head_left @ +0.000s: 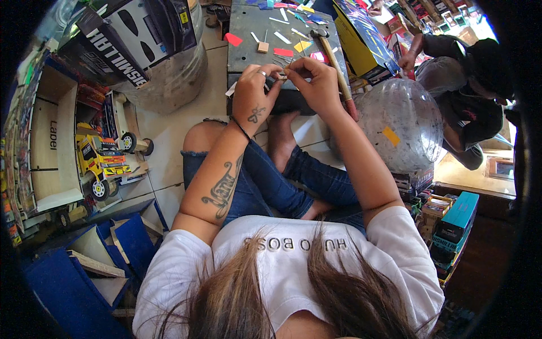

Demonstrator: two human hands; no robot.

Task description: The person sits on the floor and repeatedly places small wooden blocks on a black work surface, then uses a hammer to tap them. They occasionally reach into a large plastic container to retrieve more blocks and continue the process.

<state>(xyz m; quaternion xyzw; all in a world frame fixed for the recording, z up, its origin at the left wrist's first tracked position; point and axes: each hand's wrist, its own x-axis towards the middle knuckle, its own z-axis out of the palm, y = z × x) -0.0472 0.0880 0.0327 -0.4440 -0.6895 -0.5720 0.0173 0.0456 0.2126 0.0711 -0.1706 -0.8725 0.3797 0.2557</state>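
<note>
Above the near edge of a dark worktop (240, 34), my left hand (252, 90) and my right hand (317, 86) meet with fingertips pinched together. Between them is a small, thin light-brown piece (284, 75), too small to make out its kind. Just beyond my fingers lie several thin metal pins (279, 60) and a red scrap (283, 52). A small wooden block (263, 47) stands farther back, near a yellow scrap (302, 46) and a red piece (232, 39). Beside my right hand, a hammer (340, 82) rests along the worktop's right side, its head away from me.
Large clear plastic containers stand at the left (178, 82) and right (395, 127). A black-and-white box (132, 42) tops the left one. Yellow toy truck (101, 157) and blue wooden parts (73, 279) lie left. A yellow-and-blue box (364, 42) and another person (451, 79) are at right.
</note>
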